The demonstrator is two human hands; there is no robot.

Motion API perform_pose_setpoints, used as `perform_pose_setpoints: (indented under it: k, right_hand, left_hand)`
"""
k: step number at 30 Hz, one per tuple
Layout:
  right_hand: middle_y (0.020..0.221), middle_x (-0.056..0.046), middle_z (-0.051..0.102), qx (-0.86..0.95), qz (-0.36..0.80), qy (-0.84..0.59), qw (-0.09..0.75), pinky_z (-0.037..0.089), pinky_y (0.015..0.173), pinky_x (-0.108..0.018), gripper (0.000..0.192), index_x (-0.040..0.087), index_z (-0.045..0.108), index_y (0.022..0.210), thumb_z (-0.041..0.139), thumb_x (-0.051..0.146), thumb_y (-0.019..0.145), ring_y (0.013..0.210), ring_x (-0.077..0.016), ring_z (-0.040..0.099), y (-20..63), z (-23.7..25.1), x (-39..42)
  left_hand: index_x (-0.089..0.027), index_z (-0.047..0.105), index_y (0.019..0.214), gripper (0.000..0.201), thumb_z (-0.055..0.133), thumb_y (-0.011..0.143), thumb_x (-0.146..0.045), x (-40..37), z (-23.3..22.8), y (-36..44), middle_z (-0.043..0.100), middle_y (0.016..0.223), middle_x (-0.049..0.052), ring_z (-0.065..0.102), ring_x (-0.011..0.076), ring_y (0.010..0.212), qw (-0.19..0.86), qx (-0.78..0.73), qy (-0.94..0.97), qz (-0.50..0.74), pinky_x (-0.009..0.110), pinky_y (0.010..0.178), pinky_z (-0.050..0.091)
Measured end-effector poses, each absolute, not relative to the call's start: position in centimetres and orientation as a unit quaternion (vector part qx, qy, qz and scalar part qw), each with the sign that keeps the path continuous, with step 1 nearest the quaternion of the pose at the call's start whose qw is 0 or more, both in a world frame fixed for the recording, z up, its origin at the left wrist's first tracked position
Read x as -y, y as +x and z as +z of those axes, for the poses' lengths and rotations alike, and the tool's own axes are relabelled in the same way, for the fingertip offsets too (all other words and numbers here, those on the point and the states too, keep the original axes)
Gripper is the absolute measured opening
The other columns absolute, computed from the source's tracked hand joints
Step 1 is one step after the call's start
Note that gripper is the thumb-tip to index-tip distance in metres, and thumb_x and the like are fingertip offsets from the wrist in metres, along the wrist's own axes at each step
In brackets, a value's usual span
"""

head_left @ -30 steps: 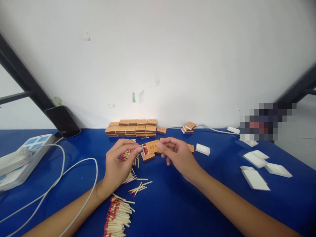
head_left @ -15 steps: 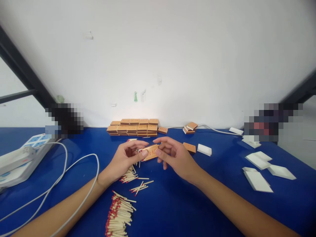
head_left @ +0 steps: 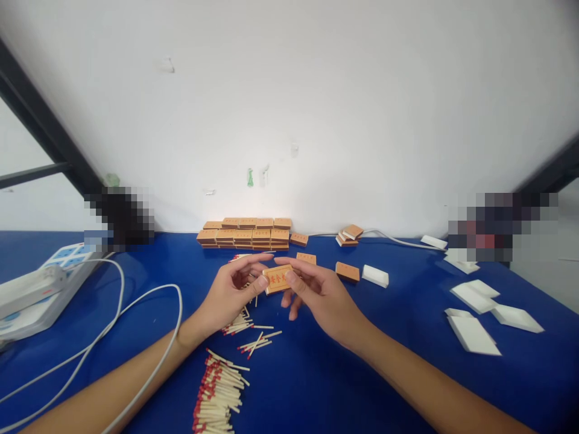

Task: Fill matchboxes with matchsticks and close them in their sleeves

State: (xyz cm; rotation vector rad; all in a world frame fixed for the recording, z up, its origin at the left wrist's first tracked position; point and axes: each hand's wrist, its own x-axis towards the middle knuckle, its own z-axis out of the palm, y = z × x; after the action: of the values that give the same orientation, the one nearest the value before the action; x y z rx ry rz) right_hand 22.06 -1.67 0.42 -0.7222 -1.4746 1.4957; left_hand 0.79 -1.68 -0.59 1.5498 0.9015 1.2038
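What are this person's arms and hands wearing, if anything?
Both the left hand and right hand are ungloved, with no rings or watch visible. The left forearm and right forearm show no sleeves.

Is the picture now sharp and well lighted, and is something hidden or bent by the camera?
Head view: soft light, brightest on the wall just above the stacked matchboxes; head view: print on the held matchbox is legible, partly covered by the right hand; head view: black post at left leans, perhaps from lens distortion; head view: pixelated squares hide things at both sides.
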Motion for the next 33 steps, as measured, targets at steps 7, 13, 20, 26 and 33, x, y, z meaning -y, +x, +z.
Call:
perform_pose_setpoints:
  k: [7, 13, 20, 26, 33]
  right_hand:
    - [0.069, 0.001, 0.067, 0.597, 0.624, -0.265, 0.428, 0.060, 0.053, -0.027, 0.043, 0.025, 0.070, 0.136, 0.066, 0.047, 0.099, 0.055, -0.0117, 0.064, 22.0, 1.0, 2.3]
    - [0.077, -0.001, 0.070, 0.580, 0.612, -0.289, 0.454, 0.056, 0.046, -0.025, 0.046, 0.020, 0.068, 0.124, 0.070, 0.054, 0.094, 0.056, -0.0135, 0.067, 21.9, 0.7, 1.8]
    - [0.069, 0.001, 0.069, 0.583, 0.554, -0.348, 0.482, 0.049, 0.040, -0.023, 0.057, 0.017, 0.060, 0.121, 0.073, 0.061, 0.087, 0.051, -0.0146, 0.064, 22.3, 0.6, 1.0]
    - [0.084, -0.004, 0.074, 0.596, 0.517, -0.359, 0.500, 0.051, 0.044, -0.025, 0.055, 0.018, 0.058, 0.124, 0.066, 0.062, 0.092, 0.057, -0.0146, 0.066, 23.0, 1.2, 0.4]
    - [0.075, 0.000, 0.068, 0.599, 0.473, -0.380, 0.523, 0.047, 0.041, -0.023, 0.048, 0.020, 0.061, 0.113, 0.064, 0.063, 0.092, 0.054, -0.0128, 0.061, 23.7, -0.2, -1.5]
  left_hand:
    - [-0.020, 0.068, 0.131, 0.053, 0.079, 0.089, -0.049, 2.0, -0.7, 1.3, 0.074, 0.099, 0.008, 0.069, 0.0197, 0.090, 0.462, -0.363, 0.649, 0.484, 0.031, 0.084, 0.053]
    - [-0.021, 0.066, 0.132, 0.048, 0.072, 0.095, -0.050, 2.3, -0.4, 1.9, 0.074, 0.101, 0.007, 0.069, 0.0199, 0.088, 0.376, -0.399, 0.672, 0.498, 0.033, 0.083, 0.054]
    - [-0.023, 0.069, 0.126, 0.039, 0.079, 0.091, -0.038, 2.7, 1.0, 2.1, 0.074, 0.113, 0.007, 0.067, 0.0219, 0.103, 0.082, -0.371, 0.805, 0.455, 0.036, 0.092, 0.053]
    - [-0.023, 0.067, 0.132, 0.043, 0.070, 0.096, -0.045, -0.8, 1.8, -0.7, 0.072, 0.125, 0.009, 0.068, 0.0239, 0.110, 0.005, -0.498, 0.739, 0.453, 0.037, 0.100, 0.052]
    - [-0.008, 0.069, 0.128, 0.047, 0.058, 0.095, -0.041, -6.7, 0.5, -7.0, 0.073, 0.116, 0.019, 0.067, 0.0344, 0.113, -0.055, -0.674, 0.595, 0.433, 0.047, 0.105, 0.049]
